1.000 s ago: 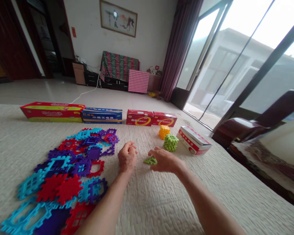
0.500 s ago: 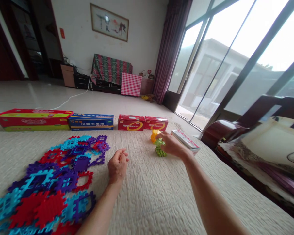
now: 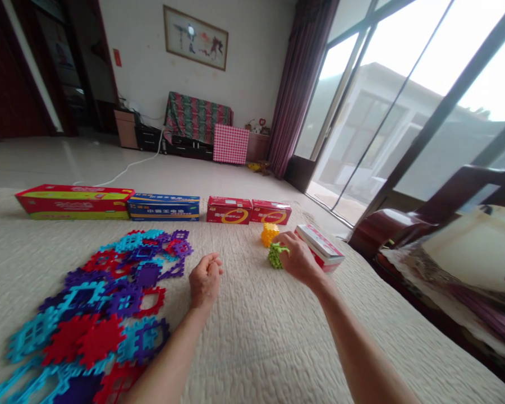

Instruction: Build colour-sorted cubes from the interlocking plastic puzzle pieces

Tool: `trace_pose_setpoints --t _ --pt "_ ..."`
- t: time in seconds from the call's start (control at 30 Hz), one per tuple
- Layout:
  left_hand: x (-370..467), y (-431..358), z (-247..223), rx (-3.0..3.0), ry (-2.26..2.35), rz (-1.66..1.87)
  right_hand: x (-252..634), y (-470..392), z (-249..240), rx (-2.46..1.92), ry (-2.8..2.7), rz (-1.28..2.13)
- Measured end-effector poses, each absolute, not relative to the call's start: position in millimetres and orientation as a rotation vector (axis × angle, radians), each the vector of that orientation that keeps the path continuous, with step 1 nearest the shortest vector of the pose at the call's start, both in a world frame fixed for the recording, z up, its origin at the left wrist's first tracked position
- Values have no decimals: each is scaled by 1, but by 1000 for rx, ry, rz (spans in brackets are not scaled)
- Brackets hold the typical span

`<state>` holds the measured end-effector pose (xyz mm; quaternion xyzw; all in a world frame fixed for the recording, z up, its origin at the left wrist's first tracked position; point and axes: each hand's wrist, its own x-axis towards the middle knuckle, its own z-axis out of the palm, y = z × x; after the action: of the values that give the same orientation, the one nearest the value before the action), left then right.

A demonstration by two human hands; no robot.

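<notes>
My right hand [image 3: 298,255] reaches forward with bent fingers closed on the upper right side of a small green toothed plastic block [image 3: 275,256], which its fingers partly cover. Just behind the green block sits a yellow toothed block [image 3: 270,234]. My left hand [image 3: 206,278] rests on the quilted cover in a loose fist, with nothing seen in it. To its left lies a spread of flat interlocking plastic pieces [image 3: 122,300] in red, purple and light blue, some with window-like cutouts.
Along the far edge stand a long red and yellow-green box [image 3: 78,203], a blue box [image 3: 164,208] and two red boxes [image 3: 229,211]. A white and red box [image 3: 321,247] lies beside my right hand. Dark wooden furniture [image 3: 374,230] stands at the right.
The green block looked taller before, with its upper part near my fingers; now it looks compact and low. The whole view has shifted slightly. My left hand stays curled.
</notes>
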<state>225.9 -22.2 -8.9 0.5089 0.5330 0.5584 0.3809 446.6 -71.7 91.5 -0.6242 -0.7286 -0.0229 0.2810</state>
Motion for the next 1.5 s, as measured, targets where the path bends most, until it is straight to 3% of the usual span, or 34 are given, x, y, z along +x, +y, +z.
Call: trace_pose_setpoints --t 0.27,0.43,0.7,1.03,1.3,1.5 --pt "232 -18 -7 1538 1477 1276 380 -97 20 -1591 -1789 305" --pt "215 -32 1 1705 1419 1156 355 -96 0 -1639 -1608 296" --pt "119 -69 25 2052 1452 1250 285 -81 -10 -1625 -1661 206" --pt "-6 -65 16 1967 2063 1459 265 -68 -9 -1612 -1655 201" --pt "1 -90 3 2085 2020 1410 266 -68 -9 -1560 -1674 251" --pt "24 -102 -8 2280 1899 1174 262 -69 -6 -1480 -1719 252"
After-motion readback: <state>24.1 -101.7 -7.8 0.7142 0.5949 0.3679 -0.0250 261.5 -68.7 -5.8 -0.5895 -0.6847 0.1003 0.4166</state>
